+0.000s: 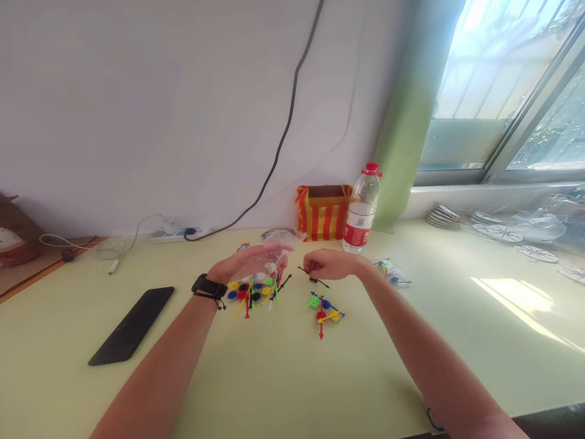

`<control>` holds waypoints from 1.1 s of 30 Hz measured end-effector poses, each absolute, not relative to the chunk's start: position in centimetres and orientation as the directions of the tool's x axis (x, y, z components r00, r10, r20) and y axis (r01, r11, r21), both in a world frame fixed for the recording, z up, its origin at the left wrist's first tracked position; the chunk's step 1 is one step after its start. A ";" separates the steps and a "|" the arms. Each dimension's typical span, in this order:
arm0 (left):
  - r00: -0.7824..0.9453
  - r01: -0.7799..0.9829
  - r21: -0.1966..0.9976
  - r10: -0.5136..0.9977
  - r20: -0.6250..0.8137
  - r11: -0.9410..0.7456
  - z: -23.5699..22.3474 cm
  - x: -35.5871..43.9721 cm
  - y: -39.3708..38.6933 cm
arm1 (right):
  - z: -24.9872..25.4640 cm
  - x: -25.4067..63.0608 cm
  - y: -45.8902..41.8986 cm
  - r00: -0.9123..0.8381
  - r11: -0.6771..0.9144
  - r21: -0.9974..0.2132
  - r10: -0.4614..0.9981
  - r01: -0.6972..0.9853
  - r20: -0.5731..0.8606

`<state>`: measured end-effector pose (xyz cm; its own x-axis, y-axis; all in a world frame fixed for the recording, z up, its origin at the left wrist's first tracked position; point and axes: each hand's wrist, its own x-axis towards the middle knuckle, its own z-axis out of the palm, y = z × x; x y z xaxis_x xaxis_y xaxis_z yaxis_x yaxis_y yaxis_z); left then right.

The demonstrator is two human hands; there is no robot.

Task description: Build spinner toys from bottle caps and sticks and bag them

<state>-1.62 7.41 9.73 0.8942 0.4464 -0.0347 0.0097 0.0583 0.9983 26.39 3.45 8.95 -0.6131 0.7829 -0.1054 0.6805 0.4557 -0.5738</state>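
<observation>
The step in hand, as far as it can be judged, is sorting pieces by hand next to an open bag. The left hand [237, 263] grasps a thin clear bag [262, 263], its film lying over the fingers. The right hand [329, 263] is curled, its fingertips closed on a black spinner [313, 280] whose arrow sticks out on both sides.

Taking the right hand as the clock's centre, four spinners [322, 316] in green, blue, red and yellow lie bunched at 6 o'clock, near each other with arrows crossing. The mixed pile [256, 296] lies at 8 o'clock, just beneath the left hand, its arrows pointing many ways. A filled bag [393, 273] rests at 3 o'clock, a striped basket [322, 216] at 12, a bottle [361, 213] at 1, and white discs [442, 216] at 2, all on the table [274, 378]. A flat black slab [132, 326] lies well away toward 8.

Any move with the black spinner calls for a light pinch, its long arrow kept free of the neighbouring ones; the limp bag calls for a spread mouth.
</observation>
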 end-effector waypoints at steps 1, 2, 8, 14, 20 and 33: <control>0.895 0.006 0.998 0.446 -0.032 0.058 9.7 -1.6 7.4 | 9.2 27.3 3.6 -0.579 0.427 -0.619 0.814 0.660 -0.056; 0.895 0.000 0.998 0.446 -0.026 0.058 9.6 -1.5 7.4 | 9.5 28.1 3.8 -0.540 0.400 -0.673 0.841 0.622 0.000; 0.908 0.010 0.998 0.417 -0.035 0.062 8.7 -0.5 7.3 | 11.7 31.4 4.0 -0.114 0.413 -0.890 0.910 0.192 0.398; 0.900 0.037 0.999 0.433 -0.048 0.034 7.9 0.7 6.9 | 13.5 30.2 2.5 -0.092 0.439 -0.895 0.897 0.079 0.432; 0.902 0.002 0.999 0.432 -0.020 0.042 7.4 2.0 6.6 | 13.2 27.8 1.9 -0.227 0.455 -0.854 0.886 0.251 0.405; 0.909 0.023 1.000 0.416 -0.018 -0.007 7.6 3.0 5.9 | 12.3 26.7 2.4 -0.224 0.487 -0.685 0.869 0.541 0.441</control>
